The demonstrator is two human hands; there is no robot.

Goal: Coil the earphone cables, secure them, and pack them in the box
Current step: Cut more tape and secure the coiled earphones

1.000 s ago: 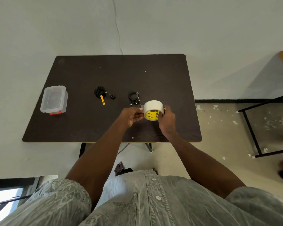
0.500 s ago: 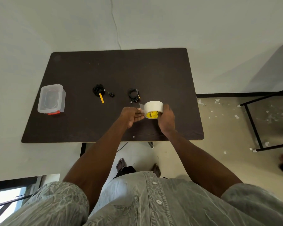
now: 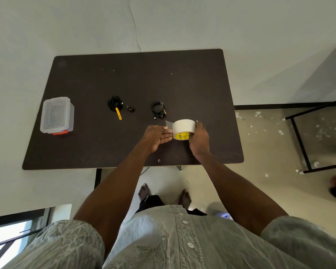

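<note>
My right hand (image 3: 199,140) grips a roll of pale tape (image 3: 183,129) with a yellow core, held just above the dark table (image 3: 136,78). My left hand (image 3: 157,135) pinches the loose end of the tape (image 3: 169,124), a short clear strip pulled off the roll to the left. Behind the roll lies a coiled black earphone cable (image 3: 158,109). A second black coil (image 3: 114,103) with a yellow tie sticking out lies further left, its plug beside it. A clear plastic box (image 3: 56,114) with its lid on and an orange latch stands at the table's left.
A small scrap lies near the table's front edge (image 3: 159,160). A black metal frame (image 3: 306,140) stands on the littered floor to the right. My bare feet (image 3: 164,193) are below the table edge. A wall runs behind the table.
The left hand has drawn a little strip of tape off the roll toward the left. The camera view has shifted; the coils and the box lie as before.
</note>
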